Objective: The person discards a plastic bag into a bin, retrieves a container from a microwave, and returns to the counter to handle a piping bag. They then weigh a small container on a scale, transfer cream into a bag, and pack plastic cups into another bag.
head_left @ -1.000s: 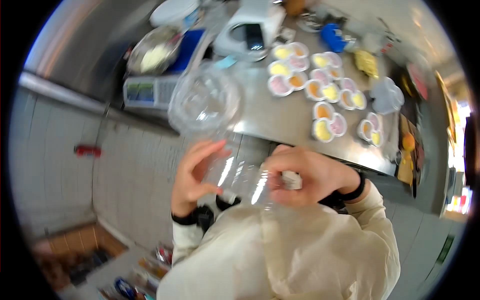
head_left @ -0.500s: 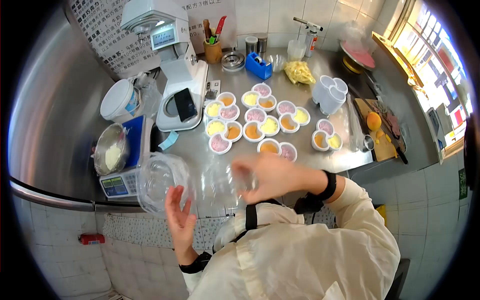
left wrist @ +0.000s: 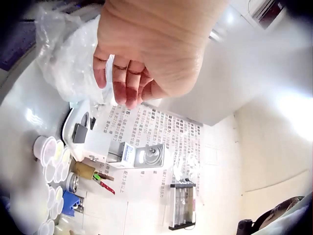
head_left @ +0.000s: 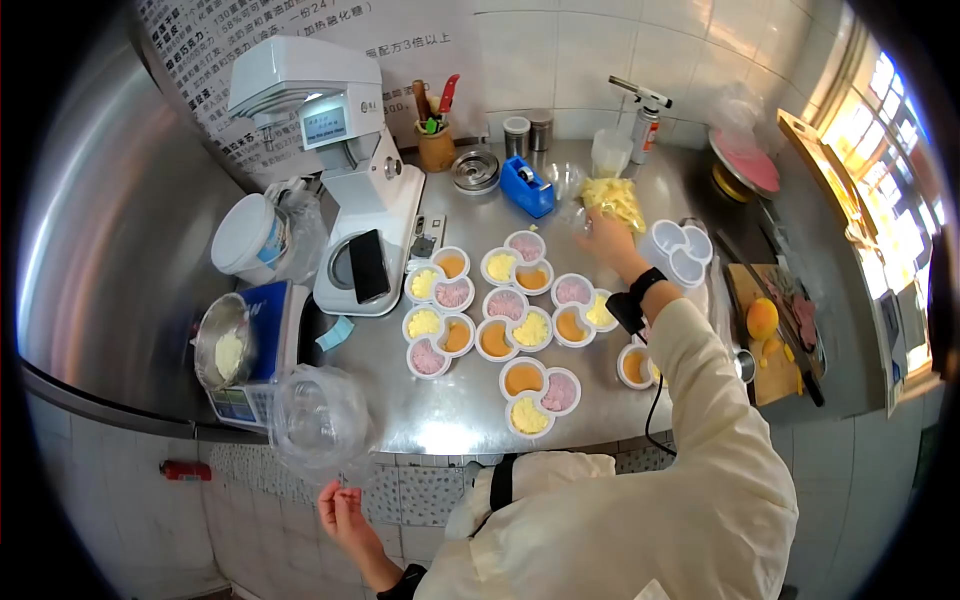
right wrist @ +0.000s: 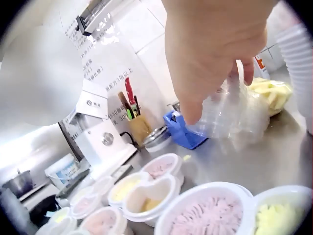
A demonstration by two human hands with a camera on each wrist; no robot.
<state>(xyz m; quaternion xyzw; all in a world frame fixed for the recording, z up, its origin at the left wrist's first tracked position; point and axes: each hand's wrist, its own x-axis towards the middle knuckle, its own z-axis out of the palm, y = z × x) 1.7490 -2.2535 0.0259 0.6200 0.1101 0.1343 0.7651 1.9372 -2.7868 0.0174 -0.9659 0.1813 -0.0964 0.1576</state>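
Observation:
My right hand (head_left: 608, 243) reaches to the back of the steel counter, beside a bag of pale yellow food pieces (head_left: 613, 198). In the right wrist view its thumb and fingers are around clear, wrinkled plastic (right wrist: 227, 120); the fingertips are partly hidden behind it. My left hand (head_left: 347, 518) hangs low before the counter's front edge, fingers loosely curled. In the left wrist view, a clear plastic bag (left wrist: 63, 58) lies behind those fingers. That bag lines a round tub (head_left: 320, 420) at the front left. Several three-part white cups (head_left: 508, 305) stand mid-counter, filled yellow, orange and pink.
A white mixer-like machine (head_left: 370, 190) bears a phone. Nearby stand a blue tape dispenser (head_left: 526, 188) and a scale (head_left: 265, 325) with a metal bowl (head_left: 225, 345). Stacked three-part cups (head_left: 680, 250), a cutting board (head_left: 785, 370) with a knife (head_left: 805, 370), and a torch (head_left: 645, 125) are on the right.
Earlier both hands were around clear plastic near the body. The right hand has since moved far right and back to the bag; the left has dropped below the lined tub, fingers more curled.

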